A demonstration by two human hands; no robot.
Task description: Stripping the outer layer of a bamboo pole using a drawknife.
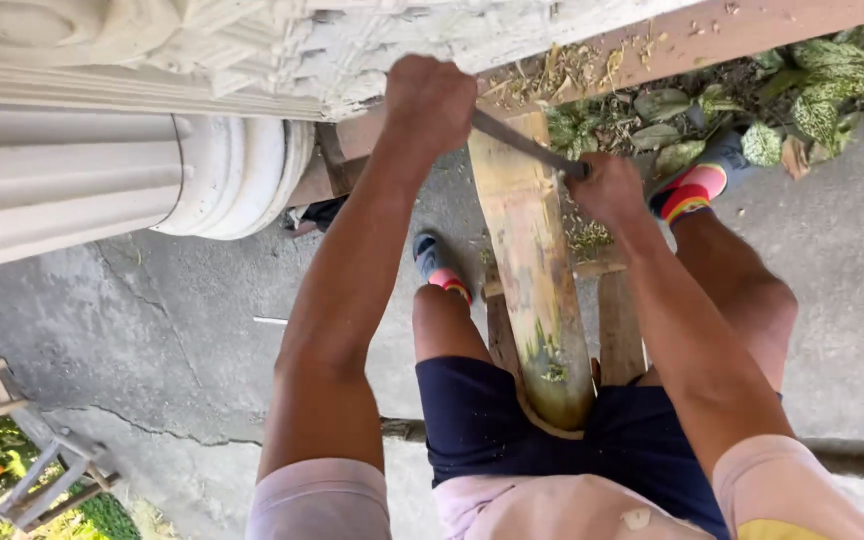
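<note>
Head view, looking down: person seated, a long pale wooden piece (535, 270) running from the lap out toward the wooden rail (652, 45) at the top. A dark metal blade (524, 143) lies across the far end of the wooden piece, touching it. Left hand (430, 100) is fisted on the blade's left end, fingers curled tight round it. Right hand (607, 188) is fisted on the right end, fingers wrapped shut, fingertips hidden underneath. Green shavings (586, 238) sit on the wooden piece just below the blade, more near the lap end. Left foot in a striped slipper (442, 265) sits left of the wooden piece, right one (692, 188) to its right. White column (102, 180) far left of the wooden piece; leafy plants (812, 100) to its upper right.

Risk, as judged: blade could skid off the curved surface and slip toward the thighs, since both legs flank the wooden piece. Wooden piece looks only propped, so it could roll or twist under a hard stroke.
</note>
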